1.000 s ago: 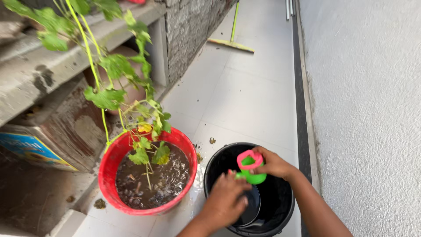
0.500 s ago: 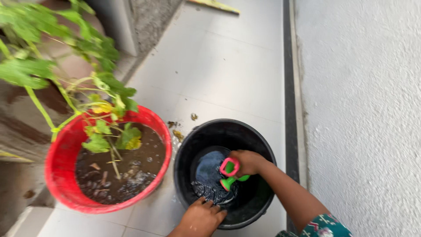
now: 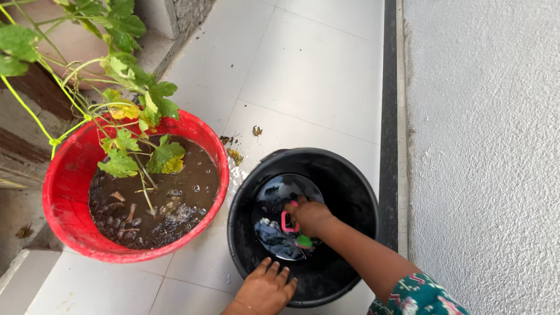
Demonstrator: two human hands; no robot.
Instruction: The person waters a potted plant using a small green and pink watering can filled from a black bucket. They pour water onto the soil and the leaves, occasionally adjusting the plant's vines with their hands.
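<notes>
Cup [image 3: 294, 230], small green-and-pink plastic, dipped in black bucket [image 3: 356, 192] water: light, stiff, wet-slick; best gripped by pink handle. Right hand [image 3: 312, 216] closed around it. Left hand [image 3: 265, 289] spread flat on bucket's near rim, holding nothing.

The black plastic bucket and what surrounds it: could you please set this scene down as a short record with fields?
Right hand: down inside the round black plastic bucket, gripping a small green cup with a pink handle at the water
Left hand: resting on the bucket's near rim
Beside it: round red plastic pot of wet soil, standing apart to the left
Plant: leafy green vine growing from the pot
Floor: white tiles, wet between the two containers
</notes>
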